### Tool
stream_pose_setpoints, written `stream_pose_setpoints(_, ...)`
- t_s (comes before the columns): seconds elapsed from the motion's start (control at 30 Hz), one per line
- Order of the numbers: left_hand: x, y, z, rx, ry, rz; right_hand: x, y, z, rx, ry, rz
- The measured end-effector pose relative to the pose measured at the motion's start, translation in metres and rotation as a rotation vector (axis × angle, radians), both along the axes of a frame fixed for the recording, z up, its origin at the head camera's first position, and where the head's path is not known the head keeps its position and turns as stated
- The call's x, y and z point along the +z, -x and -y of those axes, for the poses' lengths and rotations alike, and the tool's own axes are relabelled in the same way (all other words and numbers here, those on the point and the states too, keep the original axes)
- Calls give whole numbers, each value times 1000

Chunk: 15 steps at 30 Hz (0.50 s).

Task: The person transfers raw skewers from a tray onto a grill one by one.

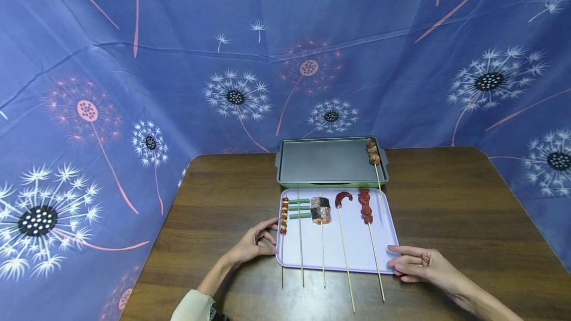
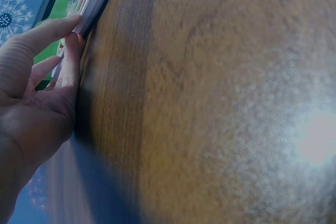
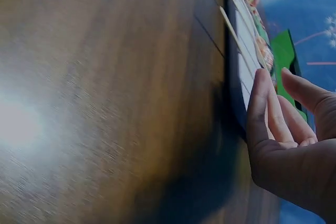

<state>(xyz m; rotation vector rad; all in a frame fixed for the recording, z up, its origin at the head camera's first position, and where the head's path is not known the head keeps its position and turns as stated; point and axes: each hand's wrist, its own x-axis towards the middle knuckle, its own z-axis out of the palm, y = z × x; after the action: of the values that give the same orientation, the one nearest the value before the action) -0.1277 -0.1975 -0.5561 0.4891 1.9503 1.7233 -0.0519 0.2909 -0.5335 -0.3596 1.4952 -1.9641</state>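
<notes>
Both hands hold a white tray (image 1: 330,254) with a pale purple rim from its two sides. My left hand (image 1: 254,241) grips the left side, thumb and fingertips at the rim; its fingertips (image 2: 76,22) also meet the rim in the left wrist view. My right hand (image 1: 415,264) holds the lower right side, fingers bent at the edge. On the tray lie skewers: red and yellow-green pieces (image 1: 284,214), green sticks (image 1: 300,208), a dark-skinned chunk (image 1: 321,210), a curled red piece (image 1: 342,198) and red folded meat (image 1: 365,206). Their bare sticks overhang the near rim.
Directly behind the tray stands a dark grey griddle (image 1: 325,160) with green below. A browned meat skewer (image 1: 373,151) lies at its right end, its stick reaching over the tray. The brown wooden table (image 1: 459,202) backs onto a blue dandelion-print cloth (image 1: 392,103).
</notes>
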Motion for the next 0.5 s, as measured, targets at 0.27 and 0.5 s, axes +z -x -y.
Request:
stream_pose_setpoints(0.27, 1, 0, 0, -6, 0, 12, -15, -14, 11, 40, 75, -30)
stream_pose_setpoints(0.5, 0, 0, 1, -3, -6, 10, -17, -21, 18, 25, 9, -30)
